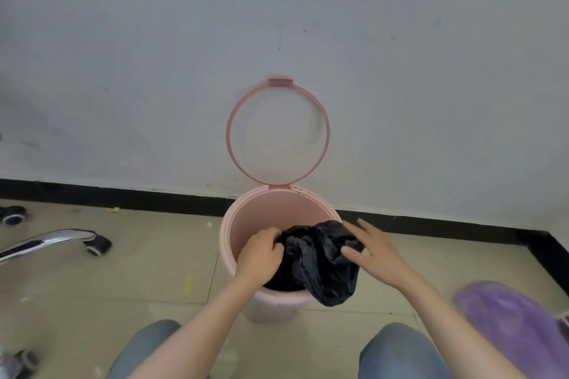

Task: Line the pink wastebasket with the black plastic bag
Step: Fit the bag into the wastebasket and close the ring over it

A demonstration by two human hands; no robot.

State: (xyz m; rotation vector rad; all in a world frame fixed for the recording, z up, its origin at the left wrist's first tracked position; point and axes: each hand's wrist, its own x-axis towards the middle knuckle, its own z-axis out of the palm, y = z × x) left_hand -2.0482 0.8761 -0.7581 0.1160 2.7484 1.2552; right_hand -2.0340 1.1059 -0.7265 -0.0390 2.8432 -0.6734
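Observation:
The pink wastebasket (264, 209) stands on the floor against the wall, its ring-shaped pink lid frame (229, 132) tipped up and back against the wall. A crumpled black plastic bag (320, 268) sits in the basket's mouth, bunched toward the right, with a fold hanging over the near rim. My left hand (260, 254) grips the bag's left edge inside the opening. Fingers spread, my right hand (372, 251) rests against the bag's right side by the rim; whether it pinches the plastic is unclear.
A chrome chair leg with black casters (97, 243) lies on the tiled floor to the left. A blurred purple object (508, 317) sits at the lower right. My knees in jeans (400, 351) are just below the basket. A black baseboard (123, 195) runs along the wall.

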